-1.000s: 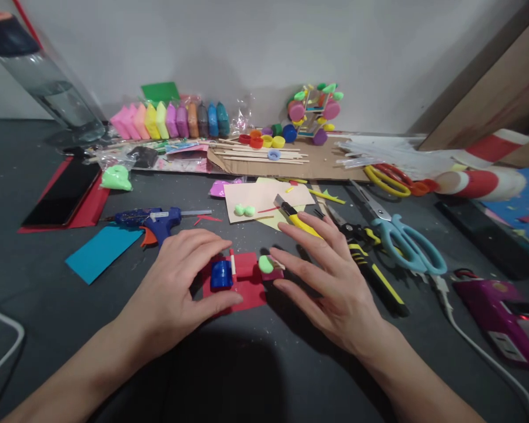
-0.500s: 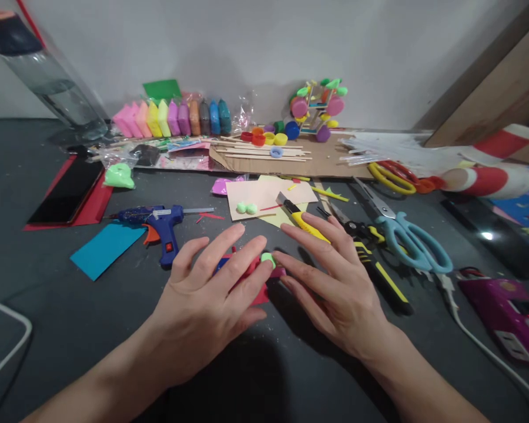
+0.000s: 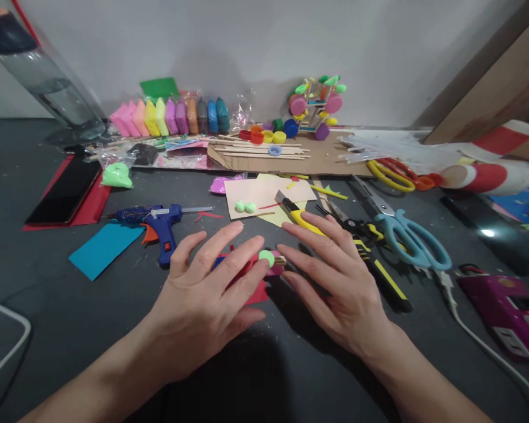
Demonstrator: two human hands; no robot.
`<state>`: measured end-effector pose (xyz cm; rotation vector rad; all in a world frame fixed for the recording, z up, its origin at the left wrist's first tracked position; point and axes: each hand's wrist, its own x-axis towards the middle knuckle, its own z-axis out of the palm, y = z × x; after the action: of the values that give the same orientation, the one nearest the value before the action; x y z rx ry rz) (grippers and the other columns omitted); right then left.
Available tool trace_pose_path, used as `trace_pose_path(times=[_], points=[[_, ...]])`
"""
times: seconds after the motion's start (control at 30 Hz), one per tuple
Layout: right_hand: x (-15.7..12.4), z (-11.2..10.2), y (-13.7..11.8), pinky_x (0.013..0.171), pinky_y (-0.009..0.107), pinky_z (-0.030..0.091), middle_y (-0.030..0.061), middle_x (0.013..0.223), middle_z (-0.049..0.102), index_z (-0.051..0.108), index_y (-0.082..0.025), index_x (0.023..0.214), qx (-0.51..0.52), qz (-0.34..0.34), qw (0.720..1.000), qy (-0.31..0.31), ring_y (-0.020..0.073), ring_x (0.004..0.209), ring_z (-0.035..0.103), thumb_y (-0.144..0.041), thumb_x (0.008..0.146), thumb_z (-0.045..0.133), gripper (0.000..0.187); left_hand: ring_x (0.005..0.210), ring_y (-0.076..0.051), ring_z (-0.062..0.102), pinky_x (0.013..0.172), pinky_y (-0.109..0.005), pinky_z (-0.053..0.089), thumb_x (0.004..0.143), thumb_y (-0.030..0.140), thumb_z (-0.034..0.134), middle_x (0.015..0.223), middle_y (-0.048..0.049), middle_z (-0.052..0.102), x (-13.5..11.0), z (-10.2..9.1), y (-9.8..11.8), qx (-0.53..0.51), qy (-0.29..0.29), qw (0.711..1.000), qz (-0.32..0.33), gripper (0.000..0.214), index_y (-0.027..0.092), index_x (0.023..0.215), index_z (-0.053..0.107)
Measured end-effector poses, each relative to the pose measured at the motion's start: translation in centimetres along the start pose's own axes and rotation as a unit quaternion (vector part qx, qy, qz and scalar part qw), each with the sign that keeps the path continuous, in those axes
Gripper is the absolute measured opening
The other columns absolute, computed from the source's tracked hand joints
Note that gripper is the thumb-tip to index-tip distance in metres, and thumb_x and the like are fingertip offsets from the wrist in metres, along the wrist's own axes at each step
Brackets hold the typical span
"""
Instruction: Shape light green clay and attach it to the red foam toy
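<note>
My left hand [image 3: 205,294] lies flat with fingers stretched out over a small red craft piece [image 3: 256,292], hiding most of it. A pale green clay ball [image 3: 267,257] on that piece shows between my fingertips. My right hand [image 3: 335,276] rests beside it with fingers spread, its fingertips close to the green ball and a pink bit [image 3: 277,269]. Neither hand grips anything. A yellow utility knife [image 3: 297,214] lies just beyond my right fingers.
A blue glue gun [image 3: 156,220] and teal paper [image 3: 103,248] lie to the left, blue scissors [image 3: 408,238] and a purple glue gun [image 3: 505,308] to the right. Clay blocks [image 3: 171,117], bottle caps, sticks and a cap-and-stick model [image 3: 315,103] sit by the wall. A phone [image 3: 64,191] rests far left.
My left hand moved right and flattened over the red piece, covering the blue cap that showed before. My right hand barely shifted.
</note>
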<state>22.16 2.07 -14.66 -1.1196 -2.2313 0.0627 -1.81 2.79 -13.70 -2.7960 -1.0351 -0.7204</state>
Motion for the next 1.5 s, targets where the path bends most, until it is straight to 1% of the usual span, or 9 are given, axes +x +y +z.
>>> trace_pose_path(times=[0.17,0.27,0.47,0.63,0.77,0.87,0.97,1.13,1.5], points=[[-0.3,0.3,0.8,0.119,0.06,0.035,0.0146,0.141,0.061,0.052,-0.016,0.14,0.01,0.046,0.998,-0.032,0.0315,0.144,0.041,-0.039,0.098,0.065,0.05,0.142,-0.039,0.042,0.113,-0.054,0.028,0.096,0.054,0.059,0.142,-0.0197,0.063,-0.4,-1.1,-1.5,-0.037,0.023,0.999,-0.025,0.059,0.012,0.138,0.057],[-0.4,0.6,1.0,0.121,0.062,0.031,0.0143,0.141,0.061,0.045,-0.016,0.146,0.011,0.047,0.996,-0.071,0.0321,0.145,0.039,-0.045,0.097,0.065,0.061,0.137,-0.034,0.048,0.113,-0.05,0.031,0.096,0.048,0.064,0.133,-0.0169,0.068,-0.5,-1.4,-2.4,-0.076,0.022,0.996,-0.047,0.056,0.011,0.137,0.055],[0.0,0.8,0.9,0.123,0.056,0.031,0.0104,0.136,0.066,0.055,-0.02,0.136,0.03,0.045,0.998,-0.033,0.0278,0.141,0.046,-0.034,0.099,0.064,0.041,0.126,-0.023,0.059,0.11,-0.039,0.04,0.098,0.019,0.059,0.121,-0.0118,0.072,-0.6,-1.0,-2.8,-0.133,0.061,0.983,-0.113,0.026,0.012,0.122,0.065],[0.7,-0.8,0.4,0.109,0.04,0.048,0.007,0.121,0.072,0.066,-0.022,0.118,0.044,0.074,0.996,0.016,0.0215,0.12,0.064,-0.022,0.1,0.061,0.018,0.12,-0.025,0.061,0.106,-0.04,0.044,0.097,0.017,0.059,0.116,-0.0128,0.073,-0.7,-0.6,-3.1,-0.128,0.082,0.98,-0.127,0.025,0.01,0.119,0.067],[1.2,-3.9,0.4,0.088,0.031,0.056,0.005,0.11,0.074,0.068,-0.023,0.114,-0.029,0.087,0.995,-0.033,0.0193,0.099,0.071,-0.026,0.102,0.056,0.017,0.117,-0.025,0.062,0.102,-0.041,0.045,0.098,0.017,0.058,0.112,-0.0098,0.075,-0.6,-0.7,-3.2,-0.11,0.085,0.984,-0.115,0.021,0.013,0.117,0.066],[2.0,-4.9,1.7,0.074,0.034,0.056,0.0078,0.105,0.075,0.068,-0.02,0.109,-0.142,0.024,0.982,-0.12,0.0214,0.089,0.071,-0.028,0.105,0.047,0.023,0.117,-0.026,0.062,0.1,-0.043,0.045,0.099,0.017,0.057,0.112,-0.0078,0.076,-0.7,-1.0,-3.0,-0.102,0.092,0.984,-0.112,0.02,0.016,0.117,0.066],[3.3,-3.7,3.6,0.073,0.041,0.054,0.0123,0.1,0.073,0.072,-0.017,0.102,-0.188,0.002,0.968,-0.168,0.0281,0.089,0.066,-0.03,0.103,0.05,0.026,0.117,-0.026,0.063,0.1,-0.043,0.045,0.098,0.016,0.057,0.112,-0.0068,0.077,-0.7,-1.3,-2.8,-0.106,0.11,0.983,-0.102,0.021,0.018,0.117,0.065],[4.7,-1.1,4.8,0.091,0.046,0.05,0.0131,0.105,0.068,0.074,-0.018,0.101,-0.212,-0.019,0.952,-0.222,0.0296,0.102,0.058,-0.026,0.098,0.059,0.017,0.115,-0.026,0.064,0.1,-0.042,0.046,0.095,0.011,0.06,0.108,-0.0068,0.078,-0.7,-1.2,-2.7,-0.127,0.137,0.979,-0.079,0.02,0.015,0.114,0.066],[3.8,-0.2,4.6,0.092,0.051,0.049,0.0162,0.109,0.067,0.07,-0.015,0.094,-0.199,-0.008,0.966,-0.165,0.033,0.106,0.056,-0.022,0.097,0.059,0.013,0.112,-0.024,0.064,0.1,-0.042,0.047,0.089,0.003,0.063,0.103,-0.007,0.077,-0.9,-2.5,-1.4,-0.15,0.191,0.969,-0.049,0.025,0.014,0.112,0.066]])
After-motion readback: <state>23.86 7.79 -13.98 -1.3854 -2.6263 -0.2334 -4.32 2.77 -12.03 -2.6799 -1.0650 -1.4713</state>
